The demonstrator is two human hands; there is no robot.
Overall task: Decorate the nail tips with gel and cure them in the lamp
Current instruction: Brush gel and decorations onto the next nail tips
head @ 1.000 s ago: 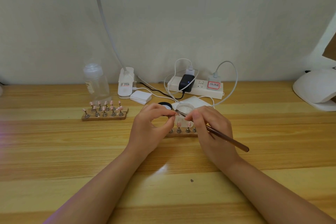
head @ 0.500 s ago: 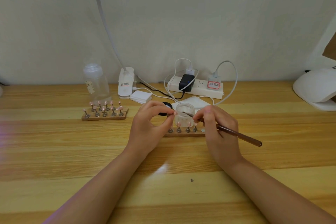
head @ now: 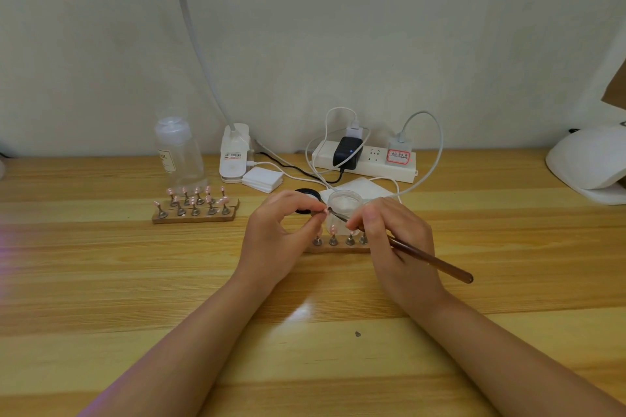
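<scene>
Since the earlier frames the brush (head: 430, 259) tip has moved left from the jar (head: 343, 210) to the pink nail tip (head: 326, 210), now touching it at frame centre. The left hand (head: 279, 240), just left of centre, pinches that tip between curled thumb and forefinger. The right hand (head: 396, 244), right of centre, grips the brush like a pen, handle slanting toward lower right.

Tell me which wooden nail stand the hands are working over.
The stand in the middle, just below both hands, in front of the clear jar. The other stand sits apart, further left.
</scene>
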